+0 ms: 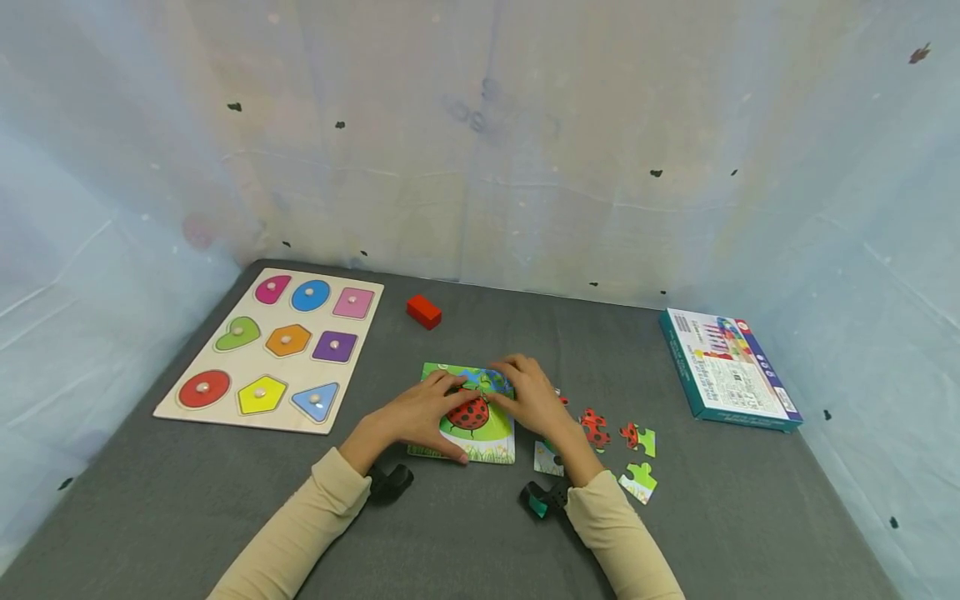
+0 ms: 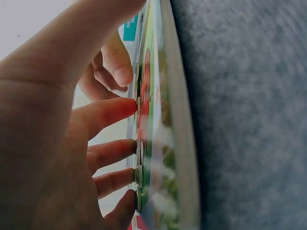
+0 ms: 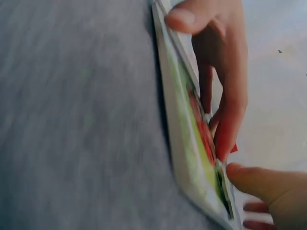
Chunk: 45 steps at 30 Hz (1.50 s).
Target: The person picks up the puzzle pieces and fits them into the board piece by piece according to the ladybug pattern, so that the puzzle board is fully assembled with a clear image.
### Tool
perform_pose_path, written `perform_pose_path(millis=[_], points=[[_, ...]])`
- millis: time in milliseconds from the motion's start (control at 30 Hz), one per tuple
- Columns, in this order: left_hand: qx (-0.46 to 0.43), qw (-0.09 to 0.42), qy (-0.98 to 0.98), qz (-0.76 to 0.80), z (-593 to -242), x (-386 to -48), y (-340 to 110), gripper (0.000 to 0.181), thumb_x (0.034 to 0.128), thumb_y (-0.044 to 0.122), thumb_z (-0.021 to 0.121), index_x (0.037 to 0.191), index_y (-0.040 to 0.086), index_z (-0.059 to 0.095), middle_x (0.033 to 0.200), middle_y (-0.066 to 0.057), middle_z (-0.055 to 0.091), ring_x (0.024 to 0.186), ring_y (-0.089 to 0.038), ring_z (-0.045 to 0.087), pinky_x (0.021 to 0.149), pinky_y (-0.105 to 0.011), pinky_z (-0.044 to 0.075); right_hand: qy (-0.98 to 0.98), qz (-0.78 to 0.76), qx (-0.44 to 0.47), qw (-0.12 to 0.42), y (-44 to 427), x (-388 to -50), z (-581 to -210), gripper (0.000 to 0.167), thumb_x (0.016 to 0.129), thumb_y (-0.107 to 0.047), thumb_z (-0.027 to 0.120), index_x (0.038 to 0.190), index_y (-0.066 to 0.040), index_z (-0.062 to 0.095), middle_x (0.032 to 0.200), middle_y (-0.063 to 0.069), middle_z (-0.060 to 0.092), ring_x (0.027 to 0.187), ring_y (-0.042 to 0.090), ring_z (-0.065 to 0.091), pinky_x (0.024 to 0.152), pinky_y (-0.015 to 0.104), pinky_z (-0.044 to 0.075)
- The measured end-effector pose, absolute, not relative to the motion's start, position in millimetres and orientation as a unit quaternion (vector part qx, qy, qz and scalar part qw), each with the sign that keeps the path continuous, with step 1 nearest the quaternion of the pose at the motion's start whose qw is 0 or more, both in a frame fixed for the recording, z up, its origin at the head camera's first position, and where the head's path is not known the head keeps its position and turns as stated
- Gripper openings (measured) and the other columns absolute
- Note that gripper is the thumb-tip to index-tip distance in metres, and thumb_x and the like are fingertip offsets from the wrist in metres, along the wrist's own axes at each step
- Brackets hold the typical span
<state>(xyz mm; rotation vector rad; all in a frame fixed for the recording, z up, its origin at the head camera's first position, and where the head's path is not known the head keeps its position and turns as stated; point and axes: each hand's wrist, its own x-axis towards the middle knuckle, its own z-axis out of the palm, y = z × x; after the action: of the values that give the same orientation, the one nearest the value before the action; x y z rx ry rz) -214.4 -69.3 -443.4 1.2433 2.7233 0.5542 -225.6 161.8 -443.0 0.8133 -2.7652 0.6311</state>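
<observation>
Both hands are at a ladybug jigsaw puzzle [image 1: 491,448] lying flat on the grey table. The left hand [image 1: 420,414] spreads over its left side. Its fingertips [image 2: 128,106] touch the assembled pieces, while the thumb reaches the near edge. The right hand [image 1: 536,398] is over the upper right corner, its thumb [image 3: 244,176] on the picture beside the left index finger. Neither hand visibly lifts a piece. Loose jigsaw pieces lie right of the board: a red one [image 1: 595,429], a ladybug one [image 1: 639,438] and a green-and-white one [image 1: 638,482]. Others are partly hidden by the right forearm.
A wooden shape board [image 1: 225,354] with knobbed pieces lies at the left. Behind the puzzle sits a red block [image 1: 424,312]. A teal-edged box [image 1: 731,371] lies at the right. Pale sheeting [image 1: 480,150] rises behind the table.
</observation>
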Motion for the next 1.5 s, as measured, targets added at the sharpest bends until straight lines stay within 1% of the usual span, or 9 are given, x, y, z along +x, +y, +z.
perform_pose_path(millis=[100,233,500,733,800,1033,1233,1500], points=[[0.408,0.047,0.894,0.178,-442.8,-214.1,-69.2,0.093,0.0665,0.066,0.07,0.142,0.02,0.042,0.141,-0.012,0.037,0.129,-0.028,0.031,0.101,-0.045,0.036,-0.916,0.212,0.326,0.096,165.3,-227.9,-444.3,0.042,0.085,-0.021,0.07,0.122,-0.006,0.061,0.119,0.012,0.056,0.11,0.03,0.049,0.092,0.046,0.041],[0.406,0.049,0.895,0.178,-442.4,-213.8,-69.3,0.092,0.0666,0.066,0.07,0.142,0.02,0.042,0.141,-0.012,0.037,0.129,-0.028,0.031,0.101,-0.045,0.036,-0.915,0.212,0.332,0.088,166.2,-228.6,-447.1,0.041,0.086,-0.021,0.069,0.123,-0.006,0.06,0.119,0.012,0.056,0.112,0.03,0.047,0.094,0.047,0.039],[0.407,0.046,0.895,0.175,-444.0,-214.0,-69.1,0.092,0.0668,0.066,0.07,0.142,0.021,0.042,0.142,-0.013,0.037,0.13,-0.028,0.031,0.101,-0.046,0.035,-0.914,0.227,0.323,0.09,164.9,-230.5,-453.3,0.042,0.085,-0.025,0.069,0.122,-0.005,0.061,0.116,0.011,0.055,0.108,0.028,0.048,0.091,0.046,0.04],[0.402,0.04,0.899,0.171,-444.0,-214.8,-69.6,0.1,0.0657,0.066,0.071,0.143,0.011,0.038,0.143,-0.011,0.038,0.129,-0.027,0.033,0.103,-0.045,0.034,-0.917,0.23,0.314,0.089,163.8,-230.2,-455.1,0.043,0.085,-0.027,0.069,0.121,-0.006,0.061,0.115,0.01,0.056,0.104,0.027,0.048,0.088,0.047,0.041],[0.402,0.04,0.899,0.17,-443.7,-214.9,-69.6,0.1,0.066,0.065,0.071,0.142,0.01,0.039,0.143,-0.011,0.039,0.128,-0.027,0.034,0.103,-0.045,0.034,-0.918,0.232,0.311,0.089,164.1,-229.9,-454.9,0.043,0.084,-0.027,0.069,0.121,-0.005,0.062,0.115,0.01,0.056,0.103,0.027,0.049,0.088,0.046,0.041],[0.4,0.04,0.901,0.165,-441.7,-214.6,-68.8,0.097,0.0668,0.065,0.071,0.141,0.01,0.041,0.142,-0.011,0.039,0.128,-0.027,0.034,0.103,-0.045,0.034,-0.919,0.234,0.304,0.087,165.6,-229.2,-452.4,0.043,0.084,-0.026,0.07,0.12,-0.006,0.062,0.114,0.01,0.056,0.1,0.026,0.049,0.085,0.045,0.041],[0.394,0.041,0.905,0.157,-439.5,-213.4,-68.3,0.098,0.0662,0.065,0.071,0.141,0.011,0.041,0.141,-0.01,0.04,0.128,-0.027,0.034,0.104,-0.049,0.03,-0.924,0.232,0.295,0.077,167.3,-228.5,-450.5,0.042,0.084,-0.028,0.07,0.12,-0.007,0.063,0.113,0.009,0.055,0.1,0.025,0.048,0.083,0.044,0.041],[0.398,0.037,0.902,0.161,-439.4,-213.3,-67.9,0.097,0.0666,0.064,0.071,0.141,0.009,0.041,0.141,-0.011,0.04,0.127,-0.028,0.035,0.104,-0.049,0.03,-0.923,0.234,0.298,0.065,168.7,-228.2,-450.1,0.04,0.083,-0.028,0.071,0.117,-0.008,0.064,0.112,0.008,0.055,0.099,0.025,0.048,0.081,0.043,0.041]])
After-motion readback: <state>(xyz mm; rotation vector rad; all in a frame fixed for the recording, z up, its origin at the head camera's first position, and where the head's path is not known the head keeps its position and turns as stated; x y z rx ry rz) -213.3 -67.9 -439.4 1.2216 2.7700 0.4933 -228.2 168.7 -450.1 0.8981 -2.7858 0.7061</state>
